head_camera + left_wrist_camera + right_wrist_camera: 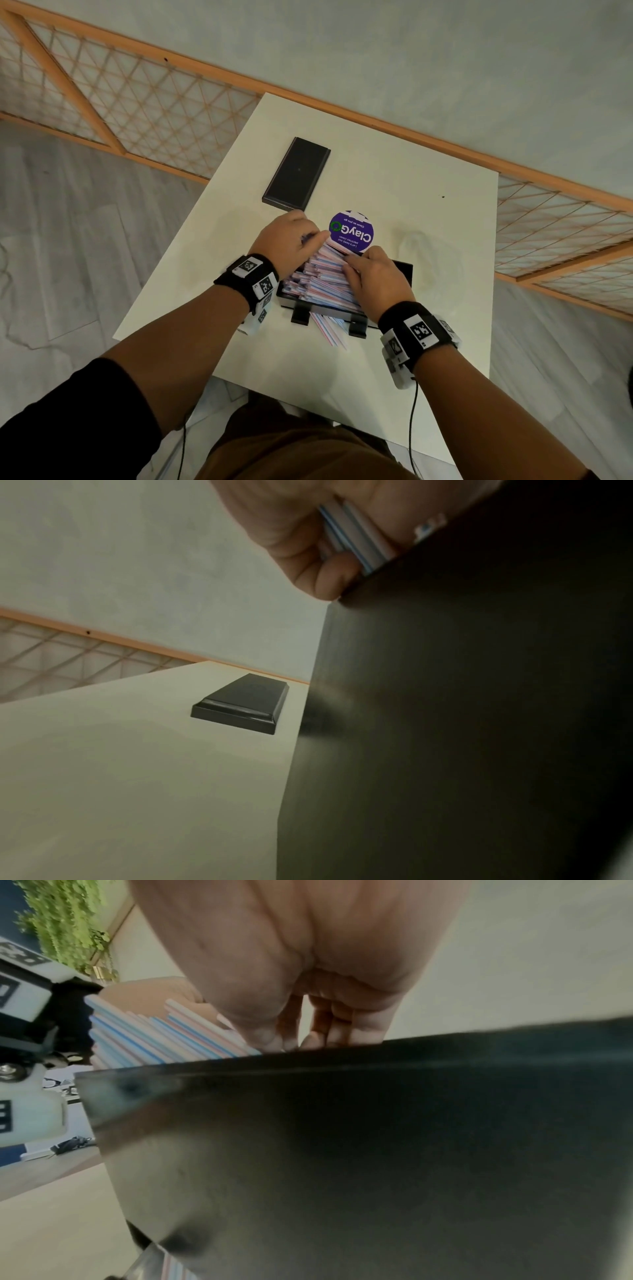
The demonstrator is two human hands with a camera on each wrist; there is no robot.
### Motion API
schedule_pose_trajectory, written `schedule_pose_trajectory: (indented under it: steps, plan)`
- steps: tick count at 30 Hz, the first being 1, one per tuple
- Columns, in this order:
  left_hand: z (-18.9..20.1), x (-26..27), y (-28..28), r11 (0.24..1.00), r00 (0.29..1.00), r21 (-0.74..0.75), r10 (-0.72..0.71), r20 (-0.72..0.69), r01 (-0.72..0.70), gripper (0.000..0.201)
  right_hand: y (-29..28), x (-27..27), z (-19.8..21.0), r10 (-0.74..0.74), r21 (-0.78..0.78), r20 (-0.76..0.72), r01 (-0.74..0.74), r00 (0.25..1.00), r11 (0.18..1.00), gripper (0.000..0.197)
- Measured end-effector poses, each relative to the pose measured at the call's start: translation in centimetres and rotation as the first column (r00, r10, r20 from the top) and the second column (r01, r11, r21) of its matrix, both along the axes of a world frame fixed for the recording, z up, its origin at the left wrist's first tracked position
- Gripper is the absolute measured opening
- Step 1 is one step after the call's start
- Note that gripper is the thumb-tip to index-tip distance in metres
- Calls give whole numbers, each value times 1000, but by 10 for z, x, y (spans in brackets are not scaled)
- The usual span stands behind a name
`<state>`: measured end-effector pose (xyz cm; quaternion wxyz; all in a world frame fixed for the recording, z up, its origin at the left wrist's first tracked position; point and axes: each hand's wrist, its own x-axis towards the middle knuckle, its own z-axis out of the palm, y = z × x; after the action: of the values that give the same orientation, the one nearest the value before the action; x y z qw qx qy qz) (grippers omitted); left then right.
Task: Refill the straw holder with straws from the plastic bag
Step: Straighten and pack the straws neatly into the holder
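Observation:
The black straw holder (404,270) stands near the table's front edge, heaped with red-and-blue striped straws (325,277). My left hand (305,238) grips the far left end of the heap; in the left wrist view its curled fingers (329,580) pinch a few straws (356,534) above the holder's wall (462,710). My right hand (354,267) lies on the right side of the heap. Its straight fingers (329,1028) press down on the straws (164,1037) behind the holder's rim (377,1064). A few straws (329,330) stick out under the holder's front.
The holder's black lid (296,174) lies flat at the far left of the white table (411,342), also seen as lid (240,704). A round purple sticker (351,232) sits just beyond the holder. A limp clear plastic bag (423,246) lies to the right.

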<state>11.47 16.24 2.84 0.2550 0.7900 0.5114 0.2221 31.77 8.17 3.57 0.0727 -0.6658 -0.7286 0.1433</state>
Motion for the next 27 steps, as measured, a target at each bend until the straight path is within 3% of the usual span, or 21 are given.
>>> schedule_pose_trajectory:
  steps: [9, 13, 17, 20, 24, 27]
  plan:
    - [14, -17, 22, 984, 979, 102, 128, 157, -145, 42, -5, 13, 6, -67, -21, -136, 65, 988, 998, 32]
    - [17, -25, 24, 970, 960, 161, 141, 243, -183, 42, -7, 11, 13, -81, 65, -223, 98, 971, 993, 34]
    - [16, -25, 22, 966, 960, 176, 144, 241, -189, 40, 6, -4, 34, -33, 164, -286, 83, 958, 983, 47]
    - [16, -25, 20, 963, 954, 173, 159, 254, -206, 39, 32, -22, 56, 56, 56, -285, -41, 957, 998, 52]
    - [15, -28, 17, 963, 949, 169, 158, 274, -209, 37, 63, -45, 71, 86, -85, -254, -111, 963, 990, 37]
    - [17, -31, 16, 962, 947, 178, 153, 281, -208, 35, 74, -53, 75, 119, -172, -267, -169, 956, 971, 63]
